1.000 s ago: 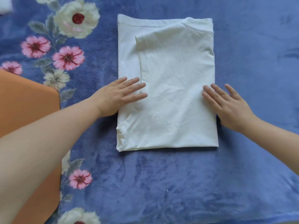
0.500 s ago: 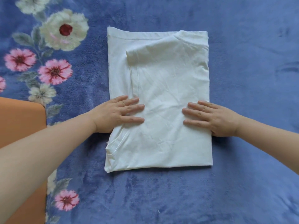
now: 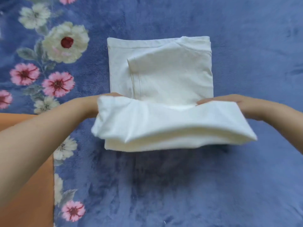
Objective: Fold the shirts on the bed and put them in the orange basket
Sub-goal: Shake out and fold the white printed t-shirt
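Both hands had a grip on the near half of the white shirt [image 3: 167, 74], one at each side edge: left hand [image 3: 91, 104] mostly hidden under the lifted cloth, a bit of thumb showing over the top; right hand [image 3: 232, 100] with fingertips curled over the upper edge, the rest buried in the fabric. Each grip read as pinching cloth, not spread flat. The near half was raised off the bed [image 3: 246, 177] and sagged in the middle between the hands, its underside toward the camera, a shadow on the blanket right below it. The far half lay flat on the blue fleece, sleeve tucked across the top, hem line along the far edge. Shirt was already narrowed to a rectangle (sleeves in, sides folded), so I judged this to be the final half-fold, near end going over the far end. Left to do, as far as could be seen: lay the flap down, square the edges, then carry the bundle to the orange basket [image 3: 26, 185], which sat at the left edge of view, only a corner visible and partly behind the left forearm. Couldn't tell whether anything was in it. No other shirts in frame. Floral print ran up the left of the blanket.
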A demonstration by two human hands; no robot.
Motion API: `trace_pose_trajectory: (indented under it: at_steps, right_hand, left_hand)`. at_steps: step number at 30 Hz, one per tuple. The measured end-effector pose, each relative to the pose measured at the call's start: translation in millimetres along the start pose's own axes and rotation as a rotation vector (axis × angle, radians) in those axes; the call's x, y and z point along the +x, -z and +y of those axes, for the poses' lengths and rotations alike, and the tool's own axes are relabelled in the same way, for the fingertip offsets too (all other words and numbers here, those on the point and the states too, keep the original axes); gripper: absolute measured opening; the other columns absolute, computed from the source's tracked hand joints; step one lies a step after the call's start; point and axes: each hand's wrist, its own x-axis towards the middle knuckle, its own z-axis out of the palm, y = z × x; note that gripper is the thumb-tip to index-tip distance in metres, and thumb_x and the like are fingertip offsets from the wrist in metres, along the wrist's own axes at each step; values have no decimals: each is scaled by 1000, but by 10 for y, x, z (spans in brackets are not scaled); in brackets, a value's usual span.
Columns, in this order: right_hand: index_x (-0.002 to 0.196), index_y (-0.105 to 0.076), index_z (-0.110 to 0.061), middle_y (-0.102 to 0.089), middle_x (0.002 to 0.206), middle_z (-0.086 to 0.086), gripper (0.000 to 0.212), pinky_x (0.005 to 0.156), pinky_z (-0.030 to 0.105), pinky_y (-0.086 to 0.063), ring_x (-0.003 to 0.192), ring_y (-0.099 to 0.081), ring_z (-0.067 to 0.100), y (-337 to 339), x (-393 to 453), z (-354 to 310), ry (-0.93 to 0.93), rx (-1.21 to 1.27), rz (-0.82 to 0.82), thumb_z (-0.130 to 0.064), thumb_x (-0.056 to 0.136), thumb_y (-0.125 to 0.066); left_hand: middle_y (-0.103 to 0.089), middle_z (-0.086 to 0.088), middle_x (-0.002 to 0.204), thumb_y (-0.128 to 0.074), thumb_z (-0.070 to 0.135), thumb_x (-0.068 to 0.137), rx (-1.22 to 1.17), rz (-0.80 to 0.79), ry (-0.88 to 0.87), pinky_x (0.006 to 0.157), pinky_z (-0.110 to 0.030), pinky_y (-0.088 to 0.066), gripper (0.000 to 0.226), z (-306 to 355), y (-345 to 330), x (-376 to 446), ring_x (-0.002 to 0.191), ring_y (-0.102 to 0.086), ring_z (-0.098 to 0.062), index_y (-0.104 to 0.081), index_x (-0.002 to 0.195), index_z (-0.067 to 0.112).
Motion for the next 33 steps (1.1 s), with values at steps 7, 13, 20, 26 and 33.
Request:
trace_pose_trajectory:
  at_steps: [7, 13, 20, 26, 33]
  right_hand:
    - [104, -57, -13, -58, 74, 1, 32, 56, 25, -46, 57, -54, 14, 176, 398, -254, -328, 595, 341, -40, 94, -44]
    - [68, -43, -20, -41, 66, 4, 33, 44, 18, -36, 47, -40, 12, 88, 419, -234, -200, 589, 719, -41, 87, -59]
    - [62, -29, -19, -33, 62, -8, 40, 51, 21, -27, 53, -31, 6, 156, 707, -473, -122, 441, 1064, -33, 94, -48]
    - [63, -36, -17, -47, 71, -1, 37, 66, 28, -31, 72, -47, 22, 215, 899, -480, -295, 163, 1157, -31, 97, -40]
    - [129, -50, -3, -45, 137, 17, 46, 108, 49, -15, 130, -39, 34, 162, 900, -561, 91, -499, 1273, -24, 89, -38]
  left_hand:
    - [-72, 9, 81, -70, 41, 74, -1080, 168, 272, 50, -17, -53, 45, 1207, 501, 69, 62, -67, -1, -60, 109, 15]
    - [-68, 2, 98, -61, 34, 83, -1246, 498, 213, 73, -30, -55, 27, 1417, 393, 73, 87, -67, -13, -61, 104, 17]
    - [-61, 3, 80, -56, 28, 92, -1211, 894, 307, 75, -28, -50, 21, 1485, 281, 166, 76, -59, -14, -56, 73, 19]
    - [-52, 4, 72, -55, 24, 92, -1060, 998, 480, 61, -28, -39, 25, 1421, 186, 160, 70, -48, -15, -52, 68, 16]
    - [-48, -30, 119, -38, 0, 74, -145, 1378, 65, 101, -36, -27, 44, 1671, 420, 103, 115, -46, -39, -51, 115, -10]
